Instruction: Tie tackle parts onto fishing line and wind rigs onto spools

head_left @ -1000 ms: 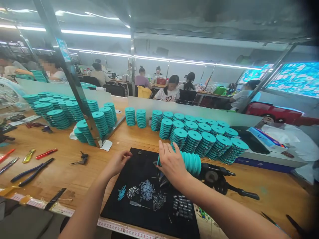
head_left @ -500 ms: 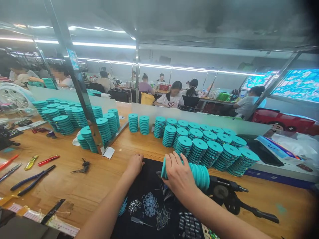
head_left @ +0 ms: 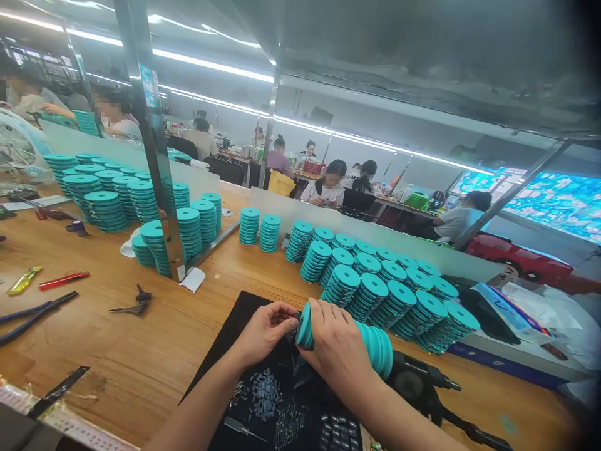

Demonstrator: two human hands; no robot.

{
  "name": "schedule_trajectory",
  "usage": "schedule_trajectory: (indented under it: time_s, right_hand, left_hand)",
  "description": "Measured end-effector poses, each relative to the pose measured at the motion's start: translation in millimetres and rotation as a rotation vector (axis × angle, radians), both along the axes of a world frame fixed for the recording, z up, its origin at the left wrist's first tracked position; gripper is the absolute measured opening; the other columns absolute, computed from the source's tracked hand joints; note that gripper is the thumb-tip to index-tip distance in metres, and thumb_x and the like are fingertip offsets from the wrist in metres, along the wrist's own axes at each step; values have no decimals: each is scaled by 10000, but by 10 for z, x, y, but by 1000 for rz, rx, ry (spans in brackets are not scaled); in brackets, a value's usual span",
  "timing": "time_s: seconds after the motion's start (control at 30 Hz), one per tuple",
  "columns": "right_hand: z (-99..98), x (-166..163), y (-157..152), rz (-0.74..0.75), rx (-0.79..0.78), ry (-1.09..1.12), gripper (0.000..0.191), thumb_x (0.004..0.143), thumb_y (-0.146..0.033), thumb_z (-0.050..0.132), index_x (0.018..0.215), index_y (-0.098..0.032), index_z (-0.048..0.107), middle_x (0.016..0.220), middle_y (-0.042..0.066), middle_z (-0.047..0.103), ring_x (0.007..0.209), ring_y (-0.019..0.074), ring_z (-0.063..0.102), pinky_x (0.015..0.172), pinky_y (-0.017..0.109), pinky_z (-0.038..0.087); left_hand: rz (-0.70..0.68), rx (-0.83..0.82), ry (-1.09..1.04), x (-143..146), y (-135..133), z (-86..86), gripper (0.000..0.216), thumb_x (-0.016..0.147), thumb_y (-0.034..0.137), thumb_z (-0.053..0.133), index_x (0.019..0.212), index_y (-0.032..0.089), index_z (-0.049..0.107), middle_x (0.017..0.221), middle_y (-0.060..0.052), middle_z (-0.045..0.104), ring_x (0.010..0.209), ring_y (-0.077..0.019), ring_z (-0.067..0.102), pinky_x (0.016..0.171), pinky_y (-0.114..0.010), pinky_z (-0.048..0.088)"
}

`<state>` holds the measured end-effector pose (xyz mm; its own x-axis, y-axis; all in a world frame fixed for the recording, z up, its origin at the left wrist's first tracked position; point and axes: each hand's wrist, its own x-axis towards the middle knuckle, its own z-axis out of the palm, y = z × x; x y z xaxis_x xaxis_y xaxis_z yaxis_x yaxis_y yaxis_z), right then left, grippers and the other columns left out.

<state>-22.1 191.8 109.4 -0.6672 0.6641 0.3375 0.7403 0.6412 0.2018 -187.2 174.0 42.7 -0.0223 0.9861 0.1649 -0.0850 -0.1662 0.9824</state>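
My right hand (head_left: 339, 351) is wrapped over a horizontal row of teal discs (head_left: 375, 347) that sits on a black tool (head_left: 422, 385). My left hand (head_left: 267, 330) is curled, its fingertips pinched at the left end of that row; what they pinch is too small to make out. Both hands hover over a black mat (head_left: 244, 319) strewn with small metal and plastic parts (head_left: 265, 394).
Many stacks of teal discs (head_left: 389, 294) fill the wooden bench behind, with more (head_left: 107, 200) to the left. A slanted metal post (head_left: 154, 156) rises between them. Pliers (head_left: 32, 310), a red pen (head_left: 63, 280) and small tools lie at left. Other people work at far benches.
My left hand moved right and closed in on the end of the disc row. The camera view shifted left and downward; my right hand stayed on the discs.
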Motion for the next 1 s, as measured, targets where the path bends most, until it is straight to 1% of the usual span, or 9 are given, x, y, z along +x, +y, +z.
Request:
schedule_trajectory:
  time_s: [0.2,0.4,0.57,0.7,0.73,0.8,0.87,0.93,1.0]
  right_hand:
    - [52,-7,16,-7,-45,-14,567,726,-302,726,1209,-84,523,1066,160,638,984,306,594,852,427,492]
    - [55,-5,24,-18,-66,-8,563,726,-321,729,1202,-98,528,1042,146,632,973,301,589,851,421,488]
    - [69,-1,26,-20,-76,-12,545,713,-343,742,1164,-115,538,1002,122,624,950,294,589,826,409,490]
    - [88,6,32,-23,-99,-9,510,709,-369,747,1117,-131,555,965,109,633,924,294,597,796,411,496]
    - [90,13,33,-13,-96,-5,547,713,-374,747,1156,-126,543,994,119,637,947,298,596,810,417,496]
    - [95,35,31,24,-73,6,688,716,-383,756,1290,-129,474,1152,161,614,1043,312,578,859,432,488]
    - [102,55,27,74,-48,10,789,715,-384,772,1383,-186,400,1358,184,504,1167,325,524,919,445,465]
    - [112,65,23,129,-33,-14,717,734,-378,770,1356,-259,434,1456,160,417,1251,329,464,995,471,413]
    - [126,62,18,173,-26,-59,559,771,-373,748,1268,-279,511,1433,139,449,1278,325,441,1056,502,347]
  left_hand:
    - [-21,28,-126,52,40,82,185,762,278,738,914,174,728,913,-61,755,885,-221,677,829,-332,524]
    - [-14,14,-192,69,13,102,275,697,278,794,946,166,763,945,-87,779,920,-259,692,874,-378,528]
    - [48,3,-223,132,5,76,243,748,319,751,937,170,784,960,-96,781,965,-282,685,890,-397,525]
    - [125,36,-223,181,-14,47,185,715,306,779,856,187,800,979,-92,768,966,-280,672,870,-374,523]
    - [138,42,-227,188,-17,35,177,713,306,781,844,189,799,984,-91,763,964,-276,670,868,-369,521]
    - [150,38,-248,197,-13,5,211,705,303,790,880,185,786,972,-91,762,956,-266,674,867,-365,520]
    - [154,17,-284,199,8,-29,336,683,302,811,987,177,742,928,-85,770,912,-250,691,840,-358,528]
    - [159,-5,-325,200,39,-58,485,652,316,836,1085,174,668,843,-61,776,832,-225,706,788,-335,534]
    - [161,-20,-354,203,68,-76,570,636,336,849,1125,172,607,767,-33,769,769,-200,707,762,-310,528]
